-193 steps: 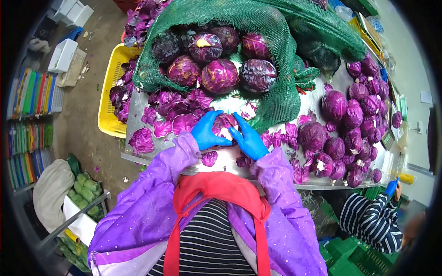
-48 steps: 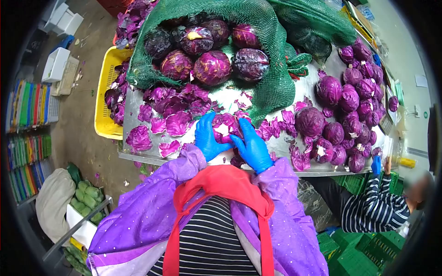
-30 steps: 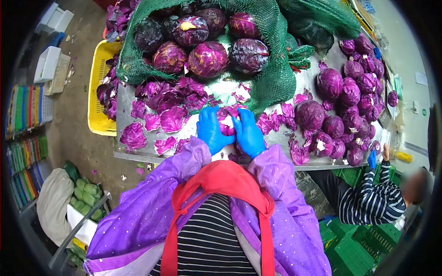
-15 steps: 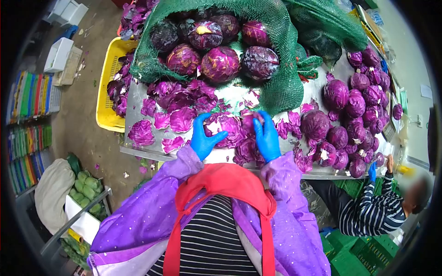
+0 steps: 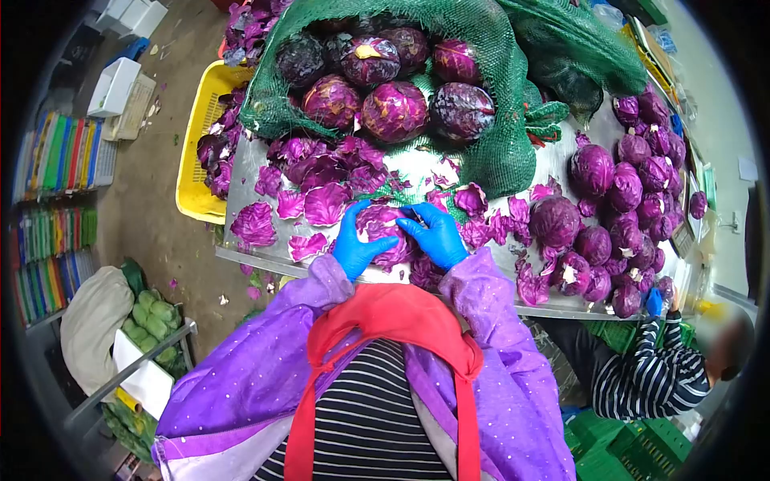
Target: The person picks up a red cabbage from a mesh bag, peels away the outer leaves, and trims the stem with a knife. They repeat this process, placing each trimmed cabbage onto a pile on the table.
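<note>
l hand [image 5: 355,247] spread round l side of red cabbage [image 5: 375,220] nr front edge of table [image 5: 265,262]; r hand [image 5: 442,240] bent over its r side, can't tell if pinching. prob. working outer leaves; any further pull wants steady l hold.

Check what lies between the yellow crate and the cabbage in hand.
Head view: going from the yellow crate, loose purple leaves on the metal table, then the left hand, against the cabbage.
</note>
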A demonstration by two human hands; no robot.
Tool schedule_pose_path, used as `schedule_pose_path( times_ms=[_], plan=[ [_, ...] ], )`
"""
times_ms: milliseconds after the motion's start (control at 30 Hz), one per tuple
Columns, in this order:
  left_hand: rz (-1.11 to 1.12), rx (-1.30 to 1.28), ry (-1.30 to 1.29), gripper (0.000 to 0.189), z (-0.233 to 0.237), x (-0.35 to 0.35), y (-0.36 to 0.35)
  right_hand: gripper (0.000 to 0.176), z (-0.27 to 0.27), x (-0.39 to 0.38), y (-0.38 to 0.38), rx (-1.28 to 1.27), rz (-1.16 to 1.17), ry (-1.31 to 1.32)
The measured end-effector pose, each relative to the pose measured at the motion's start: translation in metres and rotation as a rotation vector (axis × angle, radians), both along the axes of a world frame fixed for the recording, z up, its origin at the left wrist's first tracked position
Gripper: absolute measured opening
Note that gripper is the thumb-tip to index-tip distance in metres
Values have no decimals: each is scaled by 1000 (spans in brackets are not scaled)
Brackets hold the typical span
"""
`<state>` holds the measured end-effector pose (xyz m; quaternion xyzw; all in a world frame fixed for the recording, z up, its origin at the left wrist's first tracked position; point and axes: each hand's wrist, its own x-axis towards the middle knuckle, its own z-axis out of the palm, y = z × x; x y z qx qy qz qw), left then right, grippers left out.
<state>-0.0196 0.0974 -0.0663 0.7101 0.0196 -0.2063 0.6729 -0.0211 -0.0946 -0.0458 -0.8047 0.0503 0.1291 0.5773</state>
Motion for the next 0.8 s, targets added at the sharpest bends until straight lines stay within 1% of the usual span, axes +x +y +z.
schedule_pose_path(
  times_ms=[33,100,133,167,200,267,367,433,467,567,600,667,700,733,767,800],
  plan=[
    [-6,-17,-15,83,-2,1,0,39,-1,2,0,1,20,1],
    [-28,-41,-37,84,-3,2,6,39,0,-1,3,-72,32,-108],
    [-33,38,-88,85,-3,3,6,39,0,-4,7,-98,21,-172],
    [-29,7,-45,85,1,6,6,39,2,-2,8,-128,11,-245],
    [-25,-25,-5,85,4,10,6,39,10,-4,7,-161,90,-275],
    [-39,-102,52,84,1,11,8,40,-1,-1,2,-136,103,-229],
    [-89,-112,43,81,0,17,10,39,-12,3,1,-140,65,-205],
    [-74,-93,45,80,-18,22,13,37,-25,5,6,-154,2,-202],
    [-68,-84,47,80,-28,22,15,36,-28,10,7,-122,-13,-136],
    [-139,-79,25,80,-10,25,17,34,-35,31,7,-37,-31,38],
    [-221,21,-102,84,-9,25,22,33,-39,37,7,-9,-15,78],
    [-161,-89,-41,86,-8,22,24,35,-47,42,7,61,-5,148],
    [-127,-149,-9,88,-7,21,23,36,-42,42,8,233,-49,184],
    [-125,-103,-27,90,-5,21,23,37,-35,39,9,403,-88,220],
    [-123,-132,-8,91,-6,22,23,39,-28,37,10,573,-126,257],
    [-125,-158,12,93,-7,24,24,43,-14,34,12,504,-119,239]
  ],
)
